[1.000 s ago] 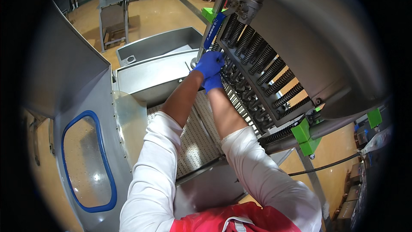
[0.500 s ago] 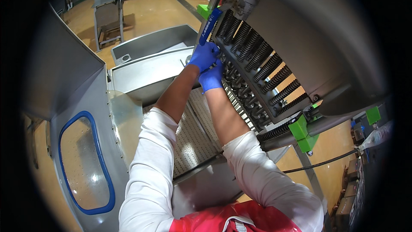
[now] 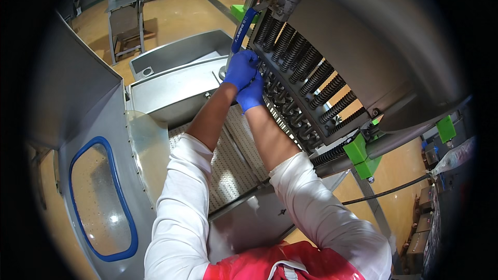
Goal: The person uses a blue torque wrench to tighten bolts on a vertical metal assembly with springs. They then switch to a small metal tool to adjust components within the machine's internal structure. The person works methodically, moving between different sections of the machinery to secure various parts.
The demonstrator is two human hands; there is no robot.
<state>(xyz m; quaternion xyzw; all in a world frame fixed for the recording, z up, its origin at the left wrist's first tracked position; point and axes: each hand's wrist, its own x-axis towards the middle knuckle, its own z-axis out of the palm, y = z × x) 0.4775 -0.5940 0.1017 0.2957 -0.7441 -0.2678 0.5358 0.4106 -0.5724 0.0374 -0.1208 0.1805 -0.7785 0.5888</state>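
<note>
Tan floor (image 3: 176,13) is seen in bg, w/ a steel stand (image 3: 124,26) off L. Nearer, a perforated belt (image 3: 233,171) is framed by steel, w/ a tray (image 3: 181,83) set beyond. Springs (image 3: 303,65) are lined up along R side, dark hooks (image 3: 290,111) just below.

At the far end of the hooks, near the blue lever (image 3: 244,31), gloved L hand (image 3: 241,69) and R hand (image 3: 251,92) are held together, L a bit farther out. Fingers look curled on both; what's gripped, if anything, can't be told b/c contact is hidden by the gloves.

Risks, as judged: gloves could be snagged or torn if fingers are pushed btwn hooks; a finger could be pinched if a spring under load were suddenly released. Lever could be bumped, being so near L hand. Any small part, if let slip, could be dropped onto the belt. Sleeves (image 3: 179,218) could be caught too, w/ forearms stretched over steel edges.
</note>
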